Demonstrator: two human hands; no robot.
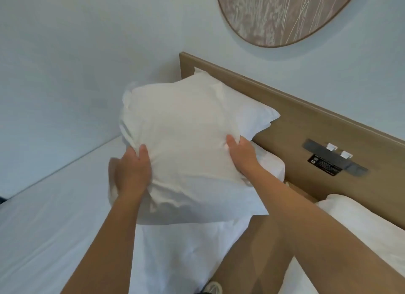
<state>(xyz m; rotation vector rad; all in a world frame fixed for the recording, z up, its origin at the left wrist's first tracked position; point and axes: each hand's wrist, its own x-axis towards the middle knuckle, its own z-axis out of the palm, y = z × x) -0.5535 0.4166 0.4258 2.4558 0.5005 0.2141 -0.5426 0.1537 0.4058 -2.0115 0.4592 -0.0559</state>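
The white-sheeted bed [54, 206] fills the left, its far edge running along the wall. Above its head end the left hand [131, 171] grips the near-left edge of a white pillow [186, 127], with the thumb lying on the top face and the fingers curled under the bunched cloth. That side is blurred, so the fingertips cannot be made out.

The pillow is held off the bed between both hands. Its length seems to run away from the person towards the left end of the headboard [306, 122], with the far corners close to the board. The bulk of it therefore lies beyond and between the fingers, and neither hand is clearly nearer.

The right hand [241, 153] clamps the near-right edge, thumb pressed into the top and fingers wrapped round the side. Just under this hand a second pillow [269, 164] lies flat against the headboard, so setting the held one down probably means lowering it straight onto that.

Further right are a switch panel [335, 157] on the board and another bed's pillow [361, 217].
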